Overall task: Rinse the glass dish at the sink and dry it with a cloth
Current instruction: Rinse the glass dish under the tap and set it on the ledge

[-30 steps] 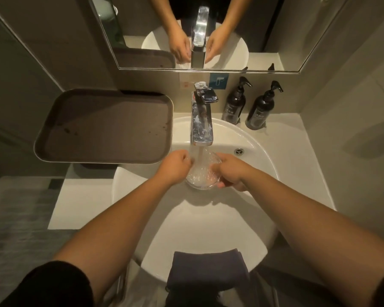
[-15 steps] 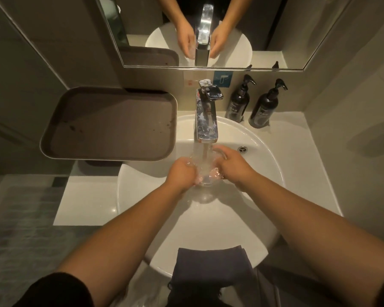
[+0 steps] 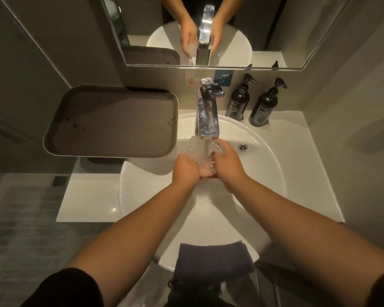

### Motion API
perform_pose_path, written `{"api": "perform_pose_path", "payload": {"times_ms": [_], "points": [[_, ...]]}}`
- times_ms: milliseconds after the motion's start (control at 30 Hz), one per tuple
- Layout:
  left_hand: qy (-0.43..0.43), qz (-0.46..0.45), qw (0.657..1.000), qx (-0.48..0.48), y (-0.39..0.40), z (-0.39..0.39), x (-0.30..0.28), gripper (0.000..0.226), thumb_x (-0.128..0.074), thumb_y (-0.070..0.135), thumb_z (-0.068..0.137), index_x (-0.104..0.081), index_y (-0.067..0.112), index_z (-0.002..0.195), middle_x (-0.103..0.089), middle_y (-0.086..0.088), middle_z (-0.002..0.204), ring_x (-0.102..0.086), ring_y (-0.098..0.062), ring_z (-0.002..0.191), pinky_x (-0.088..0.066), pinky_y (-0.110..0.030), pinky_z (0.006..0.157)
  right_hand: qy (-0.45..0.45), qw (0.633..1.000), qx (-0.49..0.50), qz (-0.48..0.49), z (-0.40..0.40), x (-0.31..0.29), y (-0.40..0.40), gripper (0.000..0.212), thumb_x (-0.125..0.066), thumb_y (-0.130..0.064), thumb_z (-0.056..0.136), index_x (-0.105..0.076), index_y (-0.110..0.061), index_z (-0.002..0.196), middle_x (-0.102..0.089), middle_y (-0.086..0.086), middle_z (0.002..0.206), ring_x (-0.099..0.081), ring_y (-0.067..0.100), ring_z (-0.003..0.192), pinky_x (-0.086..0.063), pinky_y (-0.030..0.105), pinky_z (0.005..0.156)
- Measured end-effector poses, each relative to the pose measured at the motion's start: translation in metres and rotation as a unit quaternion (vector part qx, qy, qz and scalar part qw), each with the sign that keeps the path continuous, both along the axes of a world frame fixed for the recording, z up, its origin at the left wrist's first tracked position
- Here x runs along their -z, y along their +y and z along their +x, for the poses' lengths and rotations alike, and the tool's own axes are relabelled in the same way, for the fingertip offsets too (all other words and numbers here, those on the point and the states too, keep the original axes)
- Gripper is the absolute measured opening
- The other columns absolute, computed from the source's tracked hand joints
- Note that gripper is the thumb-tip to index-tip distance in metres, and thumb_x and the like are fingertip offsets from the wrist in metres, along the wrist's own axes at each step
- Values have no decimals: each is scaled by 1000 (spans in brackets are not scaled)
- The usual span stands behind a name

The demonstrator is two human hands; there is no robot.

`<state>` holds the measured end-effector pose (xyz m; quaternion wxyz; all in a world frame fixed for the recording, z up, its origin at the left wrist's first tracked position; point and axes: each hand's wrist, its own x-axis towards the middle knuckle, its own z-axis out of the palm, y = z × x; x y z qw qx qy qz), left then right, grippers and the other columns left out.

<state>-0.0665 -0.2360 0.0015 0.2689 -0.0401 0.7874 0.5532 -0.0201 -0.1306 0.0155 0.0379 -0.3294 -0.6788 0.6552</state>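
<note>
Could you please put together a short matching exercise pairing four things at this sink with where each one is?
Things:
1. glass dish
2. dark cloth
3. brown tray
4. pump bottles

Places:
A. over the basin's near rim
B. against the wall, right of the tap
C. under the running tap, in both hands
D. left of the tap

Pairs: 1-C, 2-A, 3-D, 4-B

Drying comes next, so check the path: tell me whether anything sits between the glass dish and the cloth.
Nothing visible does. Both hands, left hand and right hand, hold the glass dish under the tap; only open basin lies between it and the dark cloth draped over the near rim.
</note>
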Motion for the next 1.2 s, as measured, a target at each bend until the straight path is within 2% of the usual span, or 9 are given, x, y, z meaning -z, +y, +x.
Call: {"api": "perform_pose_path", "payload": {"times_ms": [267, 433, 533, 600, 700, 833, 967, 1100, 1200], "points": [[-24, -11, 993, 114, -18, -13, 1, 26, -43, 6, 88, -66, 15, 82, -66, -9, 74, -56, -23, 58, -46, -27, 49, -85, 987, -137, -12, 3, -15, 20, 28, -47, -8, 90, -65, -23, 104, -71, 12, 96, -69, 25, 70, -57, 36, 56], [-235, 61, 970, 10, -16, -1, 4, 28, -35, 11, 94, -61, 22, 90, -66, 2, 61, -58, -8, 43, -38, -15, 37, 52, 907, -241, 342, 3, -12, 4, 39, -56, -39, 92, -61, -16, 124, -54, 6, 129, -50, 17, 113, -40, 31, 96], [-316, 99, 944, -4, -20, -1, 3, 23, -37, 11, 95, -57, 21, 89, -64, 2, 57, -60, -8, 43, -37, -14, 36, 81, 872, -292, 385, 2, -11, 9, 39, -49, -47, 90, -73, -16, 85, -68, 5, 97, -58, 18, 94, -43, 31, 79], [-347, 102, 932, 0, -21, -4, -2, 17, -43, 15, 93, -54, 17, 80, -58, -1, 57, -55, -9, 40, -36, -14, 35, 39, 901, -248, 353, -5, -11, 16, 50, -42, -47, 88, -55, -15, 52, -56, 5, 59, -53, 24, 64, -37, 34, 57], [-303, 57, 949, 67, -19, -15, -7, 40, -38, 48, 92, -61, 19, 79, -66, -1, 63, -60, -12, 50, -47, -20, 47, -28, 946, -136, 293, -22, -8, 23, 42, -38, -32, 92, -49, -12, 57, -49, 6, 57, -49, 30, 62, -33, 36, 54], [-77, 77, 984, 143, -17, -19, -4, 56, -27, 73, 88, -66, 37, 107, -68, 18, 106, -61, 0, 99, -45, -35, 85, -118, 982, 75, -125, -32, -5, 17, 40, -39, -46, 91, -58, -12, 82, -56, 7, 65, -51, 21, 50, -45, 27, 47], [36, 150, 985, 74, -12, -11, 6, 38, -57, 51, 83, -58, 17, 100, -71, -5, 96, -68, -21, 82, -50, -34, 69, -116, 952, 61, -275, -34, 0, 17, 59, -41, -60, 90, -69, -11, 109, -73, 16, 108, -68, 34, 103, -52, 51, 93], [-92, 289, 949, -88, -6, -17, 5, 30, -56, 26, 96, -63, 1, 110, -71, -21, 97, -70, -32, 85, -57, -40, 72, -26, 992, -68, 106, -32, 3, 2, 28, -57, -38, 83, -62, -19, 103, -72, 1, 90, -70, 17, 81, -58, 32, 72], [-147, 336, 928, -61, -4, -21, 4, 18, -57, 14, 95, -66, 4, 107, -72, -19, 98, -71, -28, 85, -58, -43, 79, -15, 975, -99, 197, -25, 9, 3, 29, -62, -33, 82, -58, -24, 109, -69, -4, 97, -65, 13, 86, -50, 27, 68]]}}
